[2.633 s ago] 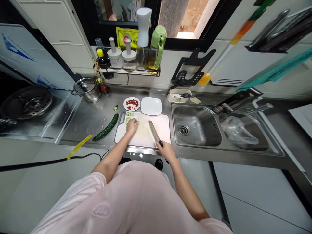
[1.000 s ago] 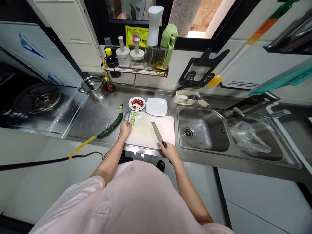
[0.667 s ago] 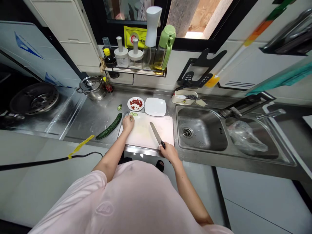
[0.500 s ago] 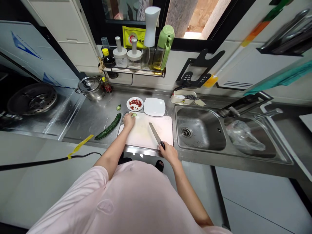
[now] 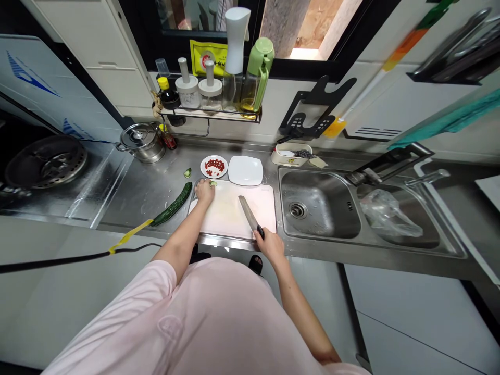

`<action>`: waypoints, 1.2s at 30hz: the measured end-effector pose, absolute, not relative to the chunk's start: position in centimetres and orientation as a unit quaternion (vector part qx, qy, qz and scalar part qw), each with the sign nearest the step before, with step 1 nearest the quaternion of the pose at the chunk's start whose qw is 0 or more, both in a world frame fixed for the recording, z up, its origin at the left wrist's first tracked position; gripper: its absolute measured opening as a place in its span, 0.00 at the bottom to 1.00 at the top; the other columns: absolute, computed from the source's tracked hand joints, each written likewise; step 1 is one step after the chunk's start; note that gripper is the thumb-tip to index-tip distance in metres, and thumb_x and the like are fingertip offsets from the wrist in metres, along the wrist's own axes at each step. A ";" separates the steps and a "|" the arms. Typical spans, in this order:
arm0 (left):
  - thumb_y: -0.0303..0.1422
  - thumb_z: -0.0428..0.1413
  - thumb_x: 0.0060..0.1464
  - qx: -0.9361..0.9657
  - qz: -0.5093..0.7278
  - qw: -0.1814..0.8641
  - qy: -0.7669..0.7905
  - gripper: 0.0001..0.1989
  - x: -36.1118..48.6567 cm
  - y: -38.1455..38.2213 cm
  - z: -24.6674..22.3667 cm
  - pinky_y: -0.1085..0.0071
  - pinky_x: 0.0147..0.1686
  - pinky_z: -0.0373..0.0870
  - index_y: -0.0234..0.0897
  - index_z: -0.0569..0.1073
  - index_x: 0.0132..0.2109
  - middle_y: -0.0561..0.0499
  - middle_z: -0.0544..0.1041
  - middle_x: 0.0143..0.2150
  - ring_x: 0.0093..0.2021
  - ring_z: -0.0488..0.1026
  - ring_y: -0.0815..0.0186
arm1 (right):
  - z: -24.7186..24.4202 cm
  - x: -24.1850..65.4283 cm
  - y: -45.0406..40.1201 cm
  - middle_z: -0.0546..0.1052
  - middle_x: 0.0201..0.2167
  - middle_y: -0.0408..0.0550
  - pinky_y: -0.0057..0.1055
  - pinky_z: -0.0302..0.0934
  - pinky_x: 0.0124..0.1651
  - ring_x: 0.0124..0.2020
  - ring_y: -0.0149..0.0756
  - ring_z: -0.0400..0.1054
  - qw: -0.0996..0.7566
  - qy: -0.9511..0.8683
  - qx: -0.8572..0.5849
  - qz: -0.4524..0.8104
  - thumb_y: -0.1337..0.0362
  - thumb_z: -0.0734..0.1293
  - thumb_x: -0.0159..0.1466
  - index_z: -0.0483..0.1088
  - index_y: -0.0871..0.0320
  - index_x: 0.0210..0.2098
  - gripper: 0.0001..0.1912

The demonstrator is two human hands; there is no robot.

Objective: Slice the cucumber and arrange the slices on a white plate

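My right hand [image 5: 270, 245] is closed round the black handle of a kitchen knife [image 5: 247, 211], whose blade lies over the white cutting board [image 5: 228, 226] and points away from me. At the board's far left corner, my left hand [image 5: 205, 194] has its fingers curled over a cut cucumber piece [image 5: 213, 183]; only a bit of pale green shows beside the fingertips. A long dark green cucumber [image 5: 172, 204] rests on the steel counter left of the board. Behind it lie small cucumber ends [image 5: 188, 172].
Just past the board stand a plate of chopped red pieces [image 5: 214, 166] and a white square plate [image 5: 246, 171]. A double sink [image 5: 320, 203] is on the right, with a plastic bag [image 5: 388, 213] in its far basin. A lidded steel pot [image 5: 142, 143] sits back left, below a bottle rack [image 5: 219, 113].
The whole view has shifted slightly. Both hands stay nearly where they were on the board, the knife still in my right hand.
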State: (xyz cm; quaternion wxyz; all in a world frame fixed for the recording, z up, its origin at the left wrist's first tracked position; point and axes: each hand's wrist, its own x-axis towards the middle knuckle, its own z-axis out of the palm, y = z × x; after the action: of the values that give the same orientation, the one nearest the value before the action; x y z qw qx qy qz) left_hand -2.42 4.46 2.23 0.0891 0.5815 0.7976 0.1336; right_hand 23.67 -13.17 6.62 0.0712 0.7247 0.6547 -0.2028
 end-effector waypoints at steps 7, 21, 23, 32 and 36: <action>0.36 0.51 0.55 0.581 0.112 0.088 0.801 0.12 -2.2 4.4 2.8 0.63 0.47 0.59 0.40 0.72 0.46 0.43 0.70 0.47 0.50 0.66 0.56 | 6.6 23.7 -13.0 0.77 0.36 0.53 0.30 0.55 0.37 0.39 0.42 0.71 0.072 0.648 0.728 -0.211 0.47 0.51 0.67 0.69 0.57 0.42 0.25; 0.33 0.52 0.54 0.566 0.138 0.122 0.804 0.10 -2.2 4.7 3.0 0.66 0.46 0.61 0.40 0.72 0.44 0.44 0.70 0.47 0.50 0.65 0.58 | 6.7 23.7 -13.0 0.76 0.38 0.54 0.30 0.56 0.40 0.41 0.42 0.70 0.084 0.640 0.731 -0.224 0.47 0.50 0.67 0.69 0.57 0.45 0.26; 0.33 0.52 0.54 0.562 0.143 0.128 0.804 0.10 -2.2 4.8 3.0 0.66 0.45 0.61 0.40 0.72 0.43 0.44 0.70 0.47 0.50 0.65 0.58 | 6.7 23.7 -13.0 0.76 0.39 0.54 0.30 0.56 0.39 0.41 0.42 0.70 0.085 0.640 0.730 -0.224 0.47 0.50 0.67 0.69 0.57 0.45 0.26; 0.28 0.48 0.55 0.537 0.183 0.177 0.804 0.10 -1.2 5.1 3.7 0.69 0.39 0.61 0.41 0.70 0.42 0.48 0.75 0.42 0.44 0.70 0.62 | 7.2 23.5 -13.0 0.76 0.39 0.54 0.30 0.56 0.39 0.42 0.42 0.70 0.092 0.633 0.734 -0.229 0.47 0.50 0.67 0.68 0.57 0.45 0.25; 0.29 0.50 0.52 0.542 0.210 0.240 0.777 0.09 -0.6 4.8 3.6 0.73 0.36 0.61 0.41 0.71 0.41 0.52 0.76 0.38 0.38 0.71 0.67 | 7.2 23.5 -12.9 0.76 0.39 0.54 0.30 0.56 0.38 0.42 0.42 0.70 0.091 0.635 0.732 -0.229 0.47 0.50 0.67 0.68 0.57 0.44 0.25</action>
State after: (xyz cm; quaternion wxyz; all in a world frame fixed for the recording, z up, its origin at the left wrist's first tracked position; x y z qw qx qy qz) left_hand -0.61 4.83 3.64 0.2399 0.5421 0.7774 0.2103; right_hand 23.55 -12.94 7.15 0.0911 0.7323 0.6348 -0.2292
